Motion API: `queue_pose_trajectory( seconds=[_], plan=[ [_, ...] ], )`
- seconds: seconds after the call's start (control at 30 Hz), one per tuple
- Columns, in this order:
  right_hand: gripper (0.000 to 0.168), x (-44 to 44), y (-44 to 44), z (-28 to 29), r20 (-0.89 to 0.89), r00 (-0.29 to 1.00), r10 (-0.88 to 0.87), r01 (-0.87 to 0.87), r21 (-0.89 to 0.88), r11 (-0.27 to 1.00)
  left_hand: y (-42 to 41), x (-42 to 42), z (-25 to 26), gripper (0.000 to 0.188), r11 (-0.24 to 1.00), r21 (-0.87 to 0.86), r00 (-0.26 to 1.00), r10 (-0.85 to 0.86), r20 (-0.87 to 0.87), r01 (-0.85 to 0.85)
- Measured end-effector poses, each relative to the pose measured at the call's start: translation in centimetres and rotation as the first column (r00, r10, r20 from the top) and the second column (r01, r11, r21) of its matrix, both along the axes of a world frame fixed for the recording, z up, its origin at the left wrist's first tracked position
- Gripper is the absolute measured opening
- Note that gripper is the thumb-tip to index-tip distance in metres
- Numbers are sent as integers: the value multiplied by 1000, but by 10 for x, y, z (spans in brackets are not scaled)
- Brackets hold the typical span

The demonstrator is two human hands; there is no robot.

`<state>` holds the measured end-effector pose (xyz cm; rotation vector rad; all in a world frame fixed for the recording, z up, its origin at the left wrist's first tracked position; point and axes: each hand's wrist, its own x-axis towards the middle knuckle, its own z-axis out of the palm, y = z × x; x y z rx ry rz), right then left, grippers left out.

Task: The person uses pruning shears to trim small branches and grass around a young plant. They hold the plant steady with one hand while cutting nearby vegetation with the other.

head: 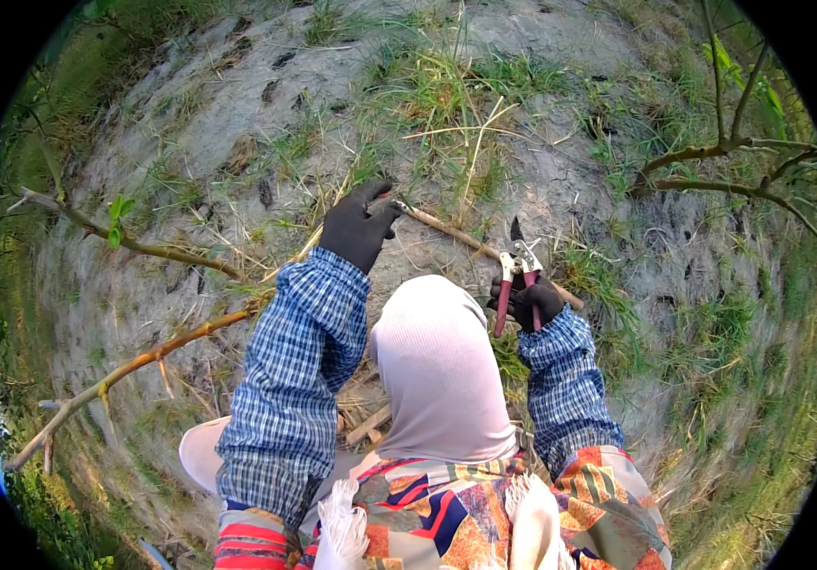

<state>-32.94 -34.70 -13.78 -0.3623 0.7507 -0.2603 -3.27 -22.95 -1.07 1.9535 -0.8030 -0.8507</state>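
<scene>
My right hand [538, 303], in a black glove, grips pruning shears [520, 274] with dark red handles; their jaws stand apart. A cut brown stick [451, 231] slants from beside my left hand down behind the shears, its lower end showing past my right hand. Whether the right hand also holds the stick is hidden. My left hand [360, 226], gloved in black with its fingers bent, is at the stick's upper end. Its thumb is close to the pale tip; I cannot tell whether the fingers close on it.
Bent knees in pale ribbed fabric [444, 363] rise between my arms. A thorny branch [145, 353] and a leafy one [145, 246] reach in from the left, other bare branches [725, 149] from the right. Grass tufts [444, 85] and dry stems dot the grey soil [195, 107].
</scene>
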Motion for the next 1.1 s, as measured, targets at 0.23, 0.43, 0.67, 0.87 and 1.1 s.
queue_pose_trajectory(
  seconds=[0.23,0.43,0.67,0.87,1.1],
  plan=[
    [48,48,18,-57,-106,992,66,-49,155,987,-85,-12,-33,58,963,-7,868,-239,435,269],
    [50,78,5,-78,-184,976,115,-75,211,975,-113,-28,-34,68,968,19,965,-247,-90,249],
    [52,92,-4,-91,-223,969,110,-56,238,970,-89,-24,-52,40,892,117,869,-453,198,438],
    [54,92,-5,-95,-251,964,92,-27,252,967,-66,-24,-60,37,914,64,915,-404,25,401],
    [56,86,5,-95,-270,960,76,-1,269,963,-36,-12,-27,36,999,-37,964,13,-265,-24]
  ],
)
